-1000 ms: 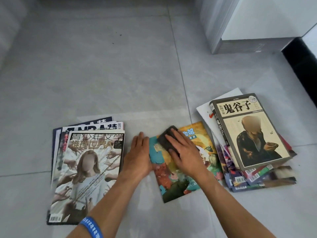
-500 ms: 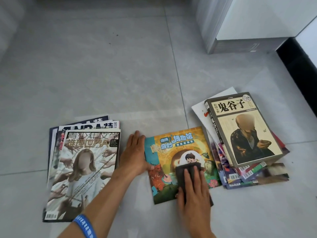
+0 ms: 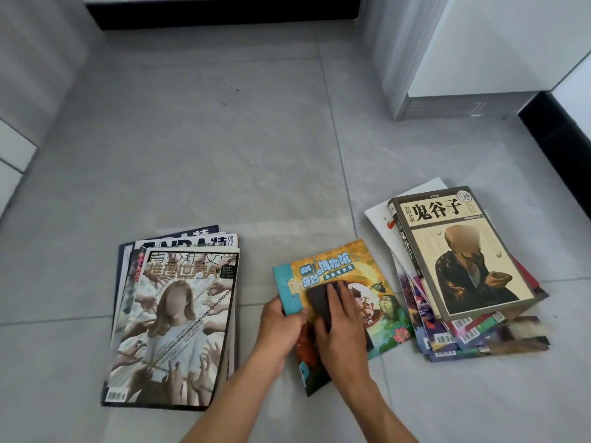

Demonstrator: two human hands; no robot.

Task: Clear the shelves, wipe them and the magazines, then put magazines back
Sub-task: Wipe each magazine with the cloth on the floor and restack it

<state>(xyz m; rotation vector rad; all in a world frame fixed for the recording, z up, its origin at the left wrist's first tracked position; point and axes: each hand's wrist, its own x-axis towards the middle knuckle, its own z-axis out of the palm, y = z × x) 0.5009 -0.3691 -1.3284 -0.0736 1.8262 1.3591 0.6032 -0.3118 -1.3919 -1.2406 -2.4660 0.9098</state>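
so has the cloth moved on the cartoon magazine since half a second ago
Yes. The cloth under the right hand went from the magazine's lower right up toward its spine and title.

Your left hand (image 3: 281, 324) and right hand (image 3: 343, 334) are bare, without gloves or rings. Behind each hand, your forearms run uncovered to the frame's lower edge; no sleeve shows.

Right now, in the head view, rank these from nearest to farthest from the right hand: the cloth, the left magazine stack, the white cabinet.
1. cloth, under the right hand.
2. left magazine stack, on the floor to its left.
3. white cabinet, far upper right.
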